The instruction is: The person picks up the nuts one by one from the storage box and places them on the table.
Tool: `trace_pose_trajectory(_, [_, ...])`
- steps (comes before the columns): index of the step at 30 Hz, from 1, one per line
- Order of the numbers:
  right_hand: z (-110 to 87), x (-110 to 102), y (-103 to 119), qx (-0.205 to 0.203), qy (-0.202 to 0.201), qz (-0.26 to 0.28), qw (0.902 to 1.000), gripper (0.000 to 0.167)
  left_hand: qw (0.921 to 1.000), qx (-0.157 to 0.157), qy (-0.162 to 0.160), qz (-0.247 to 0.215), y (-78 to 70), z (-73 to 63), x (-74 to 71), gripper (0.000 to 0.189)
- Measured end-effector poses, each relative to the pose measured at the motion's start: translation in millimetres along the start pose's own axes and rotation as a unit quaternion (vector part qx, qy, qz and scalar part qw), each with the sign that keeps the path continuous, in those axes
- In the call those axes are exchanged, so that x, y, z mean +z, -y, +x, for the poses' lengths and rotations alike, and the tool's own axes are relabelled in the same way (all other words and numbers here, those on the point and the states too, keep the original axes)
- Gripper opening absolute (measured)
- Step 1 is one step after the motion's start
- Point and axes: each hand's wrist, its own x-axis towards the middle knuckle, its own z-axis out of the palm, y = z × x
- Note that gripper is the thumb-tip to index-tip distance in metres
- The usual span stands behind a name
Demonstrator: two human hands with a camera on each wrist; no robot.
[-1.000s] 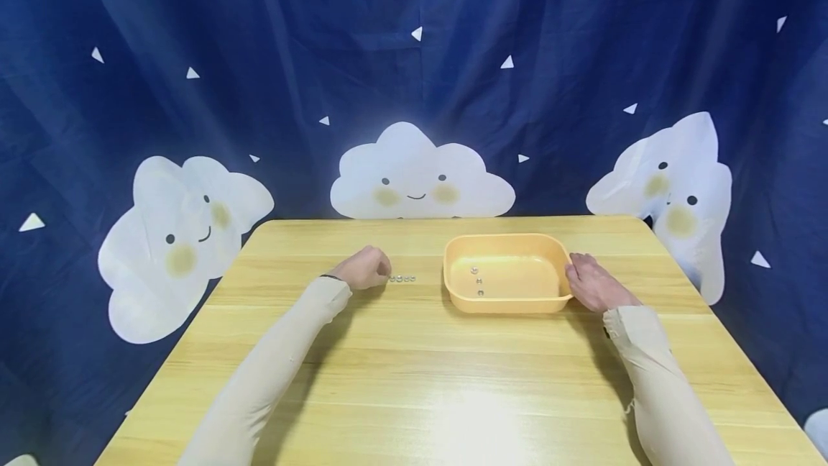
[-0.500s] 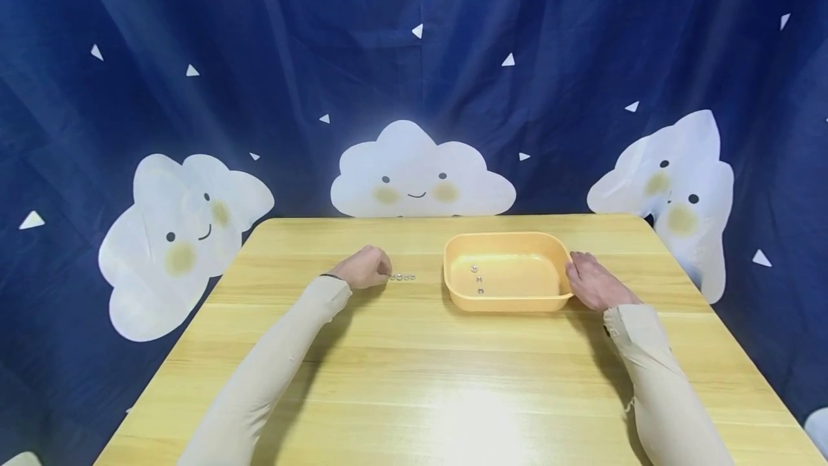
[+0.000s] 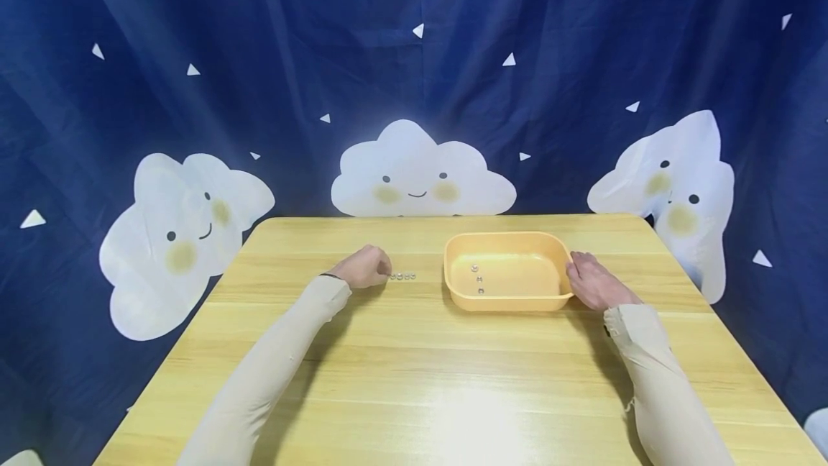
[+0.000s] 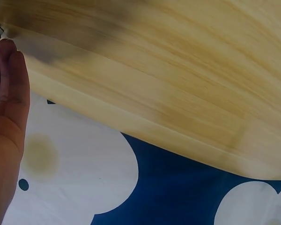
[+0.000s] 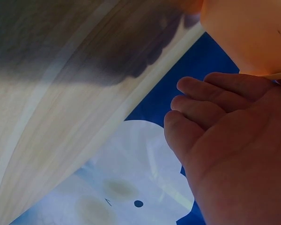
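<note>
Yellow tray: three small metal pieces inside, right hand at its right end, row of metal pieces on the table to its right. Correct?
Wrong side: head view shows the row of metal pieces left of the yellow tray, by the left hand. The rest holds.

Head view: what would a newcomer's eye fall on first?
Smiling clouds on the blue curtain behind the table stand out. Next comes the orange tray holding three metal pieces, the right hand at its right end. Left of it, the left hand is at a row of similar pieces.
</note>
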Motion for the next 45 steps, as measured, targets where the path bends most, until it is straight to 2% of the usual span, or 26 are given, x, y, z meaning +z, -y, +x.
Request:
trace_pose_trajectory(2, [-0.9,1,0,-0.012,0.004,-0.014,0.9998,0.033,1.0,0.002,-0.001,0.0,0.1,-0.8,-0.8,0.011])
trace_pose_trajectory(6, [-1.9,0,0,0.015,0.024,0.004,0.9996,0.044,0.9999,-0.003,-0.01,-0.007,0.4,-2.2,-5.1,0.01])
trace_pose_trajectory(8, [-2.0,-2,0,-0.003,0.031,-0.03,0.9991,0.041,0.9996,-0.007,-0.024,-0.015,0.1,-1.3,-8.8,0.011])
trace_pose_trajectory(12, [-1.4,-5,-1,0.021,0.045,-0.042,0.9979,0.047,0.9977,-0.006,-0.06,-0.032,-5.1,3.5,-18.4,0.015])
trace_pose_trajectory(15, [-0.4,-6,-2,0.053,0.051,-0.019,0.9971,0.054,0.9966,0.001,-0.077,-0.03,-14.4,9.2,-24.6,0.016])
trace_pose_trajectory(21, [-0.5,-9,-2,0.066,0.062,-0.011,0.9959,0.058,0.9949,0.035,-0.094,-0.008,-45.3,22.5,-29.0,0.018])
trace_pose_trajectory(27, [-1.5,-9,-4,0.079,0.068,-0.004,0.9946,0.061,0.9932,0.065,-0.095,0.015,-75.2,38.6,-25.6,0.02])
trace_pose_trajectory(33, [-2.3,-9,-6,0.079,0.063,0.001,0.9949,0.062,0.9926,0.083,-0.086,0.021,-96.4,52.7,-19.1,0.021])
trace_pose_trajectory(39, [-3.0,-10,-5,0.082,0.061,0.004,0.9947,0.062,0.9896,0.115,-0.077,0.04,-111.4,67.3,-10.7,0.017])
trace_pose_trajectory(45, [-1.0,-7,-1,0.077,0.056,-0.005,0.9954,0.061,0.9818,0.151,-0.069,0.092,-119.9,81.7,1.2,0.016])
